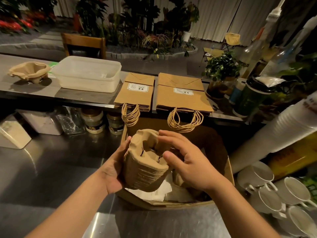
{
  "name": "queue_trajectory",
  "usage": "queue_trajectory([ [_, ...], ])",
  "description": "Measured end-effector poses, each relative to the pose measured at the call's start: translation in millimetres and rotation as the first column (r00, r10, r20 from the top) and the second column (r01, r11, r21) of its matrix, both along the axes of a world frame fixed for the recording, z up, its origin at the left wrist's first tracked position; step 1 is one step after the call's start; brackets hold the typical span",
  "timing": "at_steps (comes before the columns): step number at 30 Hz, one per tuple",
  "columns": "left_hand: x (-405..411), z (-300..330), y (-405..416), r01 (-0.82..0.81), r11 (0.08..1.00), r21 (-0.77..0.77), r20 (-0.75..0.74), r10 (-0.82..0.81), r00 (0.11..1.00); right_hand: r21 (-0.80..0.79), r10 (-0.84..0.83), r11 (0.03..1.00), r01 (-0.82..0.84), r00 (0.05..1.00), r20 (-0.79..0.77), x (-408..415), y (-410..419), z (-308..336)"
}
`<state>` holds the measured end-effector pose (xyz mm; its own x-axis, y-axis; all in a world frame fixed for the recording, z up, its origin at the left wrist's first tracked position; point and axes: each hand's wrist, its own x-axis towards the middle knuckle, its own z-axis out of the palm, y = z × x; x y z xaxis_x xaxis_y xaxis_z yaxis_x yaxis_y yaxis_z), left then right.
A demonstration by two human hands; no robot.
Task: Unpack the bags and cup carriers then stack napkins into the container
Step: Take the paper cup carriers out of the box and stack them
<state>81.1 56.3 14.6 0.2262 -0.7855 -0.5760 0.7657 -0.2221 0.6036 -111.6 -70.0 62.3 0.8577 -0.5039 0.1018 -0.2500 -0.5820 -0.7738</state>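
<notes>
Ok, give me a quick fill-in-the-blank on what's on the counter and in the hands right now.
1. Both hands, the left hand and the right hand, hold a stack of pulp ____ above the cardboard box.
2. The number of flat paper-bag stacks on the raised shelf is ____.
3. The plastic container stands to the ____ of the bags.
4. White napkins lie inside the ____.

Missing words: cup carriers; two; left; cardboard box
</notes>
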Motion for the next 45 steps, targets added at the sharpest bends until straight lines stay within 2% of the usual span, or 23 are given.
queue_trajectory([
  [2, 0, -2, -1, -0.019, 1.000, -0.004, -0.009, 0.019, 1.000, -0.030, 0.023, 0.999, -0.024, 0.999, -0.031, 1, -1, -2],
  [4, 0, -5, -1, -0.035, 0.999, -0.005, -0.025, 0.035, 0.999, -0.020, -0.047, 0.999, 0.049, 0.994, 0.101, -1, -3, -7],
  [6, 1, -8, -1, -0.049, 0.998, -0.034, -0.050, 0.047, 0.998, 0.030, -0.243, 0.969, 0.246, 0.922, 0.300, -6, -8, -14],
  [8, 2, -9, -1, -0.073, 0.995, -0.068, -0.074, 0.068, 0.995, 0.241, -0.506, 0.862, 0.446, 0.772, 0.384, -13, -17, -23],
  [10, 4, -9, 0, -0.107, 0.990, -0.090, -0.100, 0.098, 0.990, 0.469, -0.733, 0.672, 0.573, 0.608, 0.307, -20, -32, -32],
  [12, 5, -10, 1, -0.116, 0.988, -0.105, -0.123, 0.103, 0.987, 0.530, -0.845, 0.504, 0.682, 0.516, 0.141, -27, -49, -44],
  [13, 6, -10, 0, -0.103, 0.987, -0.127, -0.136, 0.085, 0.987, 0.515, -0.858, 0.460, 0.723, 0.512, 0.047, -30, -59, -54],
  [14, 6, -12, 0, -0.099, 0.985, -0.143, -0.144, 0.078, 0.986, 0.480, -0.847, 0.441, 0.758, 0.529, -0.056, -33, -68, -66],
  [17, 4, -15, -1, -0.113, 0.981, -0.156, -0.141, 0.091, 0.986, 0.365, -0.730, 0.464, 0.807, 0.582, -0.357, -40, -91, -107],
  [19, 5, -17, -1, -0.140, 0.981, -0.134, -0.149, 0.119, 0.982, 0.346, -0.661, 0.466, 0.814, 0.581, -0.475, -35, -98, -122],
  [22, 4, -19, -2, -0.145, 0.984, -0.103, -0.144, 0.130, 0.981, 0.267, -0.582, 0.480, 0.836, 0.531, -0.616, -22, -103, -137],
  [26, 5, -25, -3, -0.149, 0.983, -0.105, -0.161, 0.131, 0.978, 0.279, -0.557, 0.540, 0.794, 0.586, -0.589, -14, -115, -156],
  [30, 7, -30, -3, -0.146, 0.983, -0.108, -0.184, 0.125, 0.975, 0.134, -0.574, 0.543, 0.829, 0.483, -0.662, -5, -116, -162],
  [34, 8, -33, -4, -0.139, 0.986, -0.088, -0.193, 0.120, 0.974, 0.153, -0.479, 0.611, 0.776, 0.517, -0.710, -6, -122, -181],
  [39, 9, -35, -4, -0.134, 0.986, -0.094, -0.203, 0.113, 0.973, 0.295, -0.436, 0.569, 0.767, 0.586, -0.683, -12, -129, -204],
  [45, 12, -36, -6, -0.138, 0.987, -0.088, -0.223, 0.115, 0.968, 0.470, -0.454, 0.418, 0.778, 0.627, -0.633, -12, -137, -207],
])
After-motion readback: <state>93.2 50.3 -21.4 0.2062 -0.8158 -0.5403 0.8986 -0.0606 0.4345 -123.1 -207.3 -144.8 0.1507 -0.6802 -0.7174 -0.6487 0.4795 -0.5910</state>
